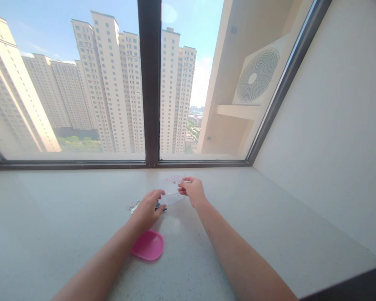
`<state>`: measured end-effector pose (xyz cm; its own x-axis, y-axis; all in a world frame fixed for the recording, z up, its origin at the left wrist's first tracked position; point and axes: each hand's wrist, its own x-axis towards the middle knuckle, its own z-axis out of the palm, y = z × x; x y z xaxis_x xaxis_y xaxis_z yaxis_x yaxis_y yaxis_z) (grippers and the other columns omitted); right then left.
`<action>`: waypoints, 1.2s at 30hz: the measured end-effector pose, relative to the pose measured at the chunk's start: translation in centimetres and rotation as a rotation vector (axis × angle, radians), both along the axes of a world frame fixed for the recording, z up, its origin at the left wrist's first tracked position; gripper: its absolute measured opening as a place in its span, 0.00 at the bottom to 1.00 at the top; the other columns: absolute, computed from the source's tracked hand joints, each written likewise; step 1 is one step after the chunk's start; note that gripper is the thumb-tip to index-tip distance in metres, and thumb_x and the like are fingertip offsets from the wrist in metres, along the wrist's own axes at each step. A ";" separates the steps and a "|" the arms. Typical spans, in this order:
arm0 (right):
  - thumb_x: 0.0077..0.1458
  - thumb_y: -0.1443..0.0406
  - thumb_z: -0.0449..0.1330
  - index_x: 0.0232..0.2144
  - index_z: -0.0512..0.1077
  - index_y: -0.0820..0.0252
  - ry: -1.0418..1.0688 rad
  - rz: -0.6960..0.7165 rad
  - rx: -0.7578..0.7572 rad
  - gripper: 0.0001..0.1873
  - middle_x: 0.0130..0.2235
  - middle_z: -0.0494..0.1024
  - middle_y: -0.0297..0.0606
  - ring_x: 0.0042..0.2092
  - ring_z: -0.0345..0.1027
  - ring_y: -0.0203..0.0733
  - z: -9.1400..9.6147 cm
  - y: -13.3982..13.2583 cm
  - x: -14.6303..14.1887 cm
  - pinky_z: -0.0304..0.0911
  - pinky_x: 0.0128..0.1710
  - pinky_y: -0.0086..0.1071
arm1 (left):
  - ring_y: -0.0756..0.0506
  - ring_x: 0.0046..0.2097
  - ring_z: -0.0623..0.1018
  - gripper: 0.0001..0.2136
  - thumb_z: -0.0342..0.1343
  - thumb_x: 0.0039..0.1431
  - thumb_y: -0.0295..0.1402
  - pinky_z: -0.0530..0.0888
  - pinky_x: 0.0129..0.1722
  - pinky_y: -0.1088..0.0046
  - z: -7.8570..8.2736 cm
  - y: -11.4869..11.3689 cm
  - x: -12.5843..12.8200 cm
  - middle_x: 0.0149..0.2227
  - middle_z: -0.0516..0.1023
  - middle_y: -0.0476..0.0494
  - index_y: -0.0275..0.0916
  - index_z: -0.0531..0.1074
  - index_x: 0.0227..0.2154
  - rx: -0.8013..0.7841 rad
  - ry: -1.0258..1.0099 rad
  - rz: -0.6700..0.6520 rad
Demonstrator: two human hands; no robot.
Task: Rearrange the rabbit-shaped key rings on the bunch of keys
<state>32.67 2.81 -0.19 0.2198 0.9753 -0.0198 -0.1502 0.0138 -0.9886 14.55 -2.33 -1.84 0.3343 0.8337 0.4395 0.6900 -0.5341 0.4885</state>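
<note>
A clear zip bag (pixel 172 198) with a pink strip along its top lies on the pale sill, between my two hands. My right hand (pixel 192 191) is at the bag's right side, its fingers pinched together. Something small and pale shows at these fingertips, too small to name. My left hand (pixel 151 208) is at the bag's lower left, thumb and fingers apart. Beneath its thumb are small dark pieces (pixel 161 207), partly hidden. Several small rings and white pieces (pixel 133 207) show to the left of this hand. Below the left wrist sits a pink shallow dish (pixel 150 246), partly covered by the forearm.
The speckled pale sill (pixel 65 217) runs up to a dark window frame (pixel 149 83). On the right stands a white wall (pixel 341 125). Outside the glass are tall buildings and an air-conditioner unit (pixel 258 75).
</note>
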 end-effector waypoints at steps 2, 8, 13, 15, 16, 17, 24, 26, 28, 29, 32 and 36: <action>0.41 0.73 0.61 0.31 0.69 0.67 -0.003 0.019 0.012 0.10 0.20 0.75 0.37 0.24 0.73 0.39 0.0 -0.1 -0.1 0.69 0.20 0.26 | 0.45 0.39 0.72 0.13 0.51 0.53 0.29 0.68 0.41 0.67 0.0 0.0 0.0 0.37 0.70 0.45 0.42 0.65 0.43 0.002 -0.005 0.000; 0.41 0.67 0.62 0.34 0.73 0.67 -0.345 0.020 0.099 0.13 0.24 0.77 0.38 0.16 0.67 0.36 -0.2 -0.4 0.1 0.60 0.13 0.24 | 0.44 0.41 0.72 0.16 0.51 0.52 0.29 0.68 0.43 0.66 -0.2 0.2 -0.1 0.40 0.71 0.44 0.42 0.64 0.46 -0.003 -0.027 0.011; 0.43 0.63 0.61 0.30 0.76 0.62 -0.745 -0.160 0.297 0.10 0.29 0.78 0.40 0.28 0.71 0.41 -0.3 -0.5 0.5 0.64 0.29 0.30 | 0.43 0.44 0.72 0.20 0.52 0.53 0.29 0.68 0.46 0.64 -0.3 0.3 -0.2 0.43 0.71 0.42 0.42 0.63 0.50 0.005 -0.009 0.025; 0.45 0.64 0.59 0.26 0.75 0.60 -0.824 -0.234 0.357 0.07 0.26 0.77 0.39 0.31 0.70 0.41 -0.2 -0.6 0.6 0.62 0.32 0.31 | 0.42 0.46 0.71 0.21 0.51 0.53 0.30 0.68 0.48 0.64 -0.3 0.3 -0.3 0.45 0.70 0.42 0.42 0.62 0.52 0.014 0.003 0.025; 0.46 0.64 0.58 0.25 0.74 0.60 -0.846 -0.259 0.372 0.06 0.25 0.76 0.38 0.29 0.69 0.41 -0.2 -0.7 0.7 0.61 0.31 0.30 | 0.42 0.47 0.71 0.21 0.51 0.54 0.30 0.67 0.48 0.64 -0.3 0.3 -0.3 0.46 0.70 0.41 0.42 0.62 0.52 0.018 0.010 0.027; 0.46 0.64 0.57 0.23 0.73 0.60 -0.860 -0.273 0.380 0.07 0.23 0.75 0.37 0.27 0.67 0.39 -0.1 -0.7 0.7 0.59 0.30 0.30 | 0.42 0.48 0.71 0.22 0.51 0.54 0.30 0.67 0.49 0.64 -0.4 0.3 -0.3 0.47 0.69 0.41 0.41 0.61 0.53 0.020 0.018 0.031; 0.47 0.64 0.54 0.17 0.69 0.60 -0.857 -0.190 0.447 0.10 0.18 0.68 0.33 0.23 0.60 0.36 -0.4 -1.3 0.8 0.53 0.25 0.27 | 0.43 0.47 0.71 0.26 0.50 0.53 0.29 0.67 0.49 0.64 0.0 0.5 -0.9 0.49 0.69 0.40 0.39 0.57 0.57 0.017 0.013 0.070; 0.48 0.65 0.54 0.18 0.69 0.61 -0.826 -0.135 0.488 0.11 0.17 0.67 0.32 0.22 0.59 0.35 -0.6 -1.7 0.9 0.52 0.25 0.27 | 0.44 0.43 0.73 0.23 0.48 0.54 0.28 0.69 0.46 0.65 0.3 0.7 -1.7 0.47 0.71 0.41 0.39 0.60 0.55 -0.008 -0.006 0.109; 0.48 0.65 0.54 0.18 0.69 0.61 -0.794 -0.040 0.530 0.11 0.17 0.66 0.31 0.21 0.57 0.34 -0.9 -2.2 0.9 0.52 0.24 0.26 | 0.45 0.41 0.74 0.18 0.46 0.55 0.29 0.71 0.43 0.67 0.5 0.8 -2.9 0.43 0.74 0.42 0.39 0.66 0.49 -0.043 0.007 0.164; 0.49 0.65 0.54 0.18 0.70 0.61 -0.787 0.028 0.551 0.11 0.17 0.66 0.31 0.21 0.57 0.33 -1.0 -2.5 0.9 0.52 0.24 0.26 | 0.44 0.40 0.75 0.16 0.45 0.55 0.29 0.71 0.42 0.67 0.7 0.9 -3.5 0.42 0.74 0.42 0.39 0.69 0.45 -0.051 0.022 0.193; 0.49 0.65 0.55 0.20 0.71 0.62 -0.765 0.185 0.578 0.10 0.17 0.65 0.30 0.21 0.56 0.32 -1.3 -3.3 0.8 0.52 0.23 0.25 | 0.44 0.39 0.76 0.13 0.45 0.53 0.30 0.71 0.40 0.69 1.2 1.1 -5.6 0.40 0.76 0.43 0.40 0.73 0.37 -0.087 0.102 0.257; 0.48 0.66 0.57 0.24 0.73 0.64 -0.732 0.369 0.556 0.07 0.18 0.65 0.30 0.21 0.55 0.30 -1.6 -3.7 0.4 0.52 0.22 0.24 | 0.43 0.38 0.76 0.13 0.45 0.52 0.32 0.69 0.39 0.69 2.2 1.0 -7.9 0.37 0.77 0.41 0.38 0.74 0.34 -0.170 0.194 0.364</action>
<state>33.08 -0.93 -1.82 -0.3244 0.8144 0.4812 0.4070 0.5793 -0.7062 6.68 -1.36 0.38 0.0686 0.9674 0.2439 0.9058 -0.1629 0.3912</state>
